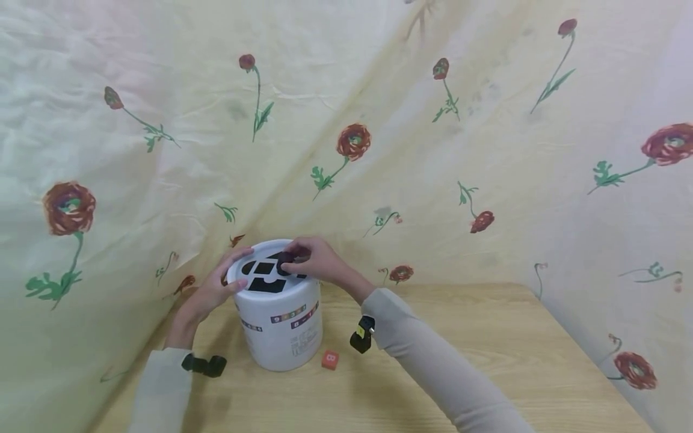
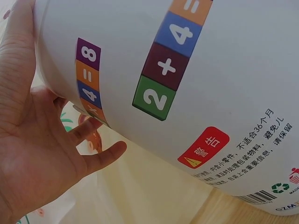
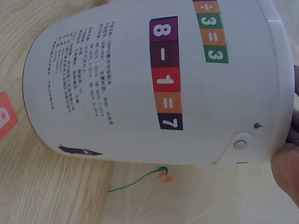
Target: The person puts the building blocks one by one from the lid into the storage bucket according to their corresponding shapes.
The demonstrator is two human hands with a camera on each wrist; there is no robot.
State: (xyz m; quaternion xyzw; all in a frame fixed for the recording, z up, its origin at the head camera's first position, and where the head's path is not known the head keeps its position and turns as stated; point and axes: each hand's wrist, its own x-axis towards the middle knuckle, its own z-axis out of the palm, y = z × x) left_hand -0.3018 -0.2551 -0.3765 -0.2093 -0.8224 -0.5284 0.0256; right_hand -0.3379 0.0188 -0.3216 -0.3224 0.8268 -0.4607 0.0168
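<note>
A white bucket [image 1: 278,331] stands upright on the table, printed with coloured number blocks. Its white lid [image 1: 245,287] has several black shapes, openings or prints, I cannot tell which. My left hand [image 1: 216,285] rests on the lid's left rim, thumb on the near edge. In the left wrist view, the fingers of my left hand [image 2: 42,140] spread loosely beside the bucket wall. Over the lid's right side, my right hand [image 1: 314,260] pinches a small dark purplish block [image 1: 284,260], partly hidden by the fingers. The right wrist view shows only the edge of my right hand [image 3: 286,170].
A red block [image 1: 330,359] with a white character lies on the wooden table [image 1: 476,343], just right of the bucket's base. Flower-printed cloth [image 1: 303,108] hangs close behind the bucket and along the left side.
</note>
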